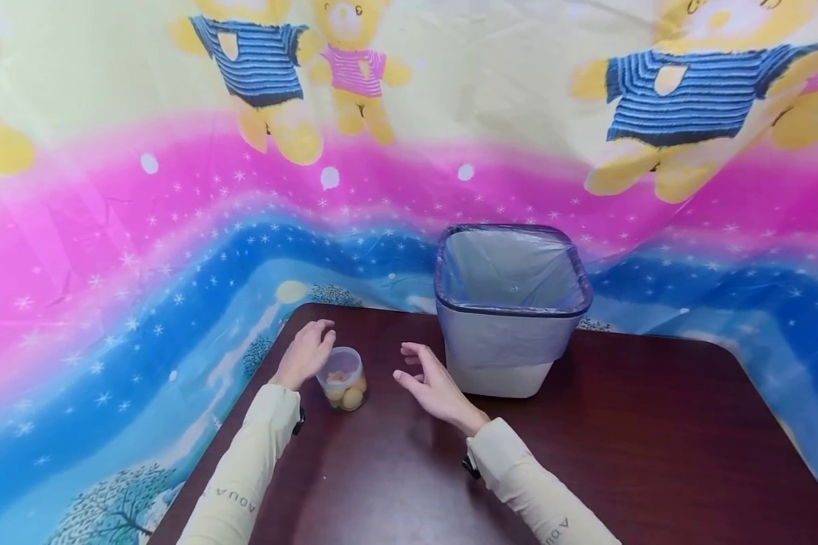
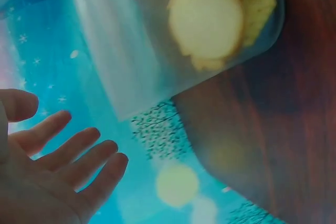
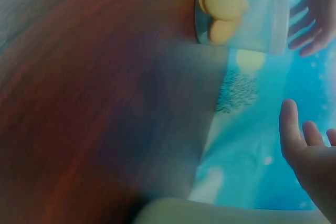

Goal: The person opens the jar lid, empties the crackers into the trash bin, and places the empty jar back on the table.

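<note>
One jar (image 1: 341,360) stands upright on the worktop (image 1: 654,424), toward its far end and close to its left edge. I can see round, pale biscuits (image 1: 352,398) gathered in its lower part. I have the left hand (image 1: 307,353) just to the left of the jar, its fingers released and loosely spread; my left wrist view gives a gap between those fingers and the jar. I find the right hand (image 1: 439,387) to the right of the jar, well apart from it, thumb and fingers parted, likewise grasping nothing. On my feed the bin (image 1: 497,380) stands farther right, at the far side of the worktop, dark-rimmed and fitted with a thin liner (image 1: 511,276). Pale sleeves (image 1: 235,469) come in from the near side over both forearms. Behind it all I see a backdrop (image 1: 382,174) printed with bears and bands of pink and blue.
</note>
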Action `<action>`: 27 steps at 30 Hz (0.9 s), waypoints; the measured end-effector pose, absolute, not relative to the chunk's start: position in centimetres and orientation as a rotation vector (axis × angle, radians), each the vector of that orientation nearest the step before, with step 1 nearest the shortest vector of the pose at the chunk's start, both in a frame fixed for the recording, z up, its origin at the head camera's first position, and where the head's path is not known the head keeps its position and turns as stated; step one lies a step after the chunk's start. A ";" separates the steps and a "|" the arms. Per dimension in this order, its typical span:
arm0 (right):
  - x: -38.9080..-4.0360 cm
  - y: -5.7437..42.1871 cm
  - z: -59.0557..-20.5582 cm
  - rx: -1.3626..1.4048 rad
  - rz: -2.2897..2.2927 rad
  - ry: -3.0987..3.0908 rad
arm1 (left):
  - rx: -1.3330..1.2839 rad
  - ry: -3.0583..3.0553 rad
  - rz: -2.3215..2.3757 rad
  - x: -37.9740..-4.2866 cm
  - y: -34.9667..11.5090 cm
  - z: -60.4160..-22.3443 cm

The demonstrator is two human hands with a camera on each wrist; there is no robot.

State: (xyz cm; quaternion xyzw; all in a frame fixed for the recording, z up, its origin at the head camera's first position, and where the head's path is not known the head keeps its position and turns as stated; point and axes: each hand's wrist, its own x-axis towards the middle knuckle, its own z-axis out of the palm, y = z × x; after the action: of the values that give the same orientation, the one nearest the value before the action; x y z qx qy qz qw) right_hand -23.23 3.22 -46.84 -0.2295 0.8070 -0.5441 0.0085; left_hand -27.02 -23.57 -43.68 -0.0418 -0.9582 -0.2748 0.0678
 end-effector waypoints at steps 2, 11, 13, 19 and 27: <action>-23.9 2.9 -47.7 -0.586 -1.746 2.495 | -0.100 -2.891 -0.857 -27.1 -23.5 -44.4; -26.2 -0.2 -49.9 -0.115 -2.098 2.246 | 0.079 -2.768 -1.166 -27.0 -23.1 -46.6; -26.4 -0.9 -50.3 -0.112 -2.089 2.210 | 0.106 -2.743 -1.205 -27.0 -22.9 -47.2; -26.7 -2.6 -50.8 -0.194 -1.979 2.102 | 0.165 -2.714 -1.287 -26.3 -22.9 -48.8; -26.3 -4.9 -50.7 -0.273 -1.883 2.164 | 0.209 -2.691 -1.314 -26.5 -22.5 -50.0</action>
State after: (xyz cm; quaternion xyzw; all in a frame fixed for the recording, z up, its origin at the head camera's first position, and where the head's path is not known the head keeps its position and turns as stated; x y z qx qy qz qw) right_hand -26.29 -4.95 -50.67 -0.0940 0.7446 -0.6480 0.1295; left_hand -26.49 -22.52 -50.05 0.0694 -0.8942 -0.4367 0.0695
